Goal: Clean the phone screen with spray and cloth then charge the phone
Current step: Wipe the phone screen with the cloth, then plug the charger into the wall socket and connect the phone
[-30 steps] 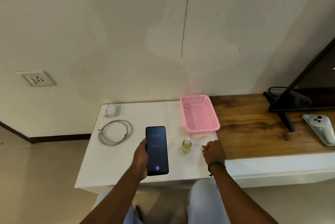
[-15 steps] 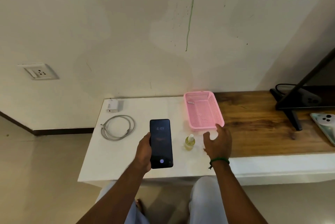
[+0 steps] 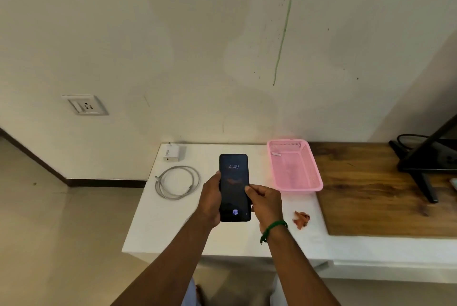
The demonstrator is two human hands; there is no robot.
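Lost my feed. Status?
Left hand holds phone, screen lit. Right hand closed at its edge, contents hidden. Spray bottle unseen. Nothing blocking.

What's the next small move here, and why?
Probably one spray onto the screen. The left hand holds the phone face up and lit. The right hand is curled at its right edge, its grip hiding whatever it holds, likely the spray, which isn't visible on the table. The small orange cloth lies untouched, ready for wiping after.

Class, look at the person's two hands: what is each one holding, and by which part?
The left hand grips the phone by its left edge. The right hand is closed beside its right edge; anything held there is hidden.
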